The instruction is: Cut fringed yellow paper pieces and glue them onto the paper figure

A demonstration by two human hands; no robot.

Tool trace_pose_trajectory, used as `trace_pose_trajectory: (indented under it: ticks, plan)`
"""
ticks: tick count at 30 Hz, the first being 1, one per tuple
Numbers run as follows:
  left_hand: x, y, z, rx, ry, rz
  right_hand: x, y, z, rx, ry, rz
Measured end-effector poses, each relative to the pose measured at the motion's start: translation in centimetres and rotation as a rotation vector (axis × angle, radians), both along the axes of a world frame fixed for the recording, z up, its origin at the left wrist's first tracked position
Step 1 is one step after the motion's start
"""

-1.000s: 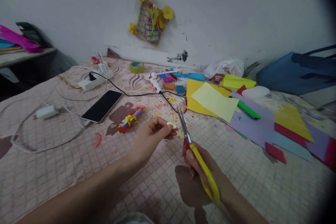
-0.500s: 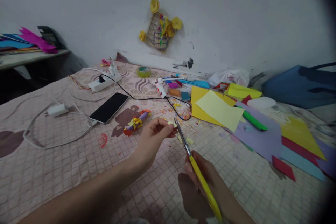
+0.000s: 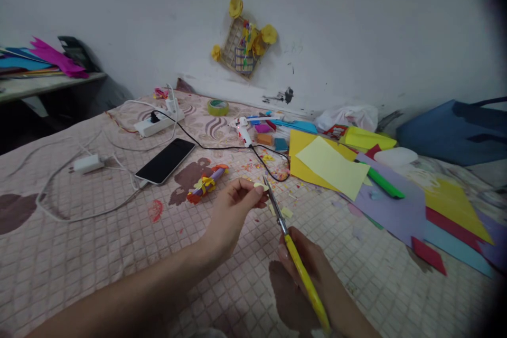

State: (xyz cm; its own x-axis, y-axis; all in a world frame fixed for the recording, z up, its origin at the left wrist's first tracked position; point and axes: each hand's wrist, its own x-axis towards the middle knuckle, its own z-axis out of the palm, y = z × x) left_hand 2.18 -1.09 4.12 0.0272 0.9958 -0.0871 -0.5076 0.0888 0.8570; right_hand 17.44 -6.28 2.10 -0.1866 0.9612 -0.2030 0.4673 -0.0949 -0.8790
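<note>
Held up above a pale grid-patterned cloth [image 3: 233, 296]: one small pale-yellow paper piece [image 3: 261, 186], in the left hand [image 3: 240, 206]. Left grip: thumb and forefinger pinched down to paper thickness, only a sliver of the piece showing. Right grip: right hand [image 3: 304, 259] wrapped about the long yellow handles of steel-bladed scissors [image 3: 293, 251]. Blades apparently nearly together, just at the right edge of the piece; cannot tell about paper between them.

Read the clock from the piece, 12 toward the white wall [image 3: 336, 21]. At 5: scissors' handles, right hand. At 4: loose pale-yellow scraps [image 3: 287, 213]. Between 2 and 3: large pale-yellow paper sheet [image 3: 335, 166], overlapping a deeper-yellow sheet [image 3: 299, 141]. At 11: white glue gun [image 3: 243, 132] with black cable [image 3: 209, 147]. At 9: purple-and-orange bundle [image 3: 206, 186] with yellow trim.

Judged step: fine trimming at the edge of the piece. For a clean line, rotate the paper with the left hand and hold the scissors nearly fixed. Snip short, a little behind the tips. Hold the piece square to the blades, lest sideways pressure bend it. Mind the left fingertips: very near the steel.
</note>
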Motion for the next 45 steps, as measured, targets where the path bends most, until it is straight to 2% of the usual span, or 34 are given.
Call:
trace_pose_trajectory:
  ticks: [5,12,32,36,40,45]
  plan:
    - [0.0,0.0,0.0,-0.009,-0.004,0.013,-0.1,0.0,-0.2,-0.011,0.016,-0.041]
    - [0.1,0.0,-0.1,-0.014,-0.001,0.018,-0.3,-0.1,0.5,-0.053,0.035,-0.04]
    - [0.2,0.0,-0.1,-0.007,-0.01,0.031,-0.3,-0.2,0.3,-0.028,0.035,-0.053]
    - [0.2,0.0,-0.2,0.001,-0.025,0.03,-0.1,-0.3,0.0,0.025,0.015,-0.045]
    - [0.2,-0.1,-0.2,-0.008,-0.024,0.02,0.0,-0.3,-0.1,0.031,0.09,-0.021]
    - [0.0,0.1,-0.5,-0.011,0.012,0.012,0.4,-0.3,-0.2,-0.061,0.186,-0.024]
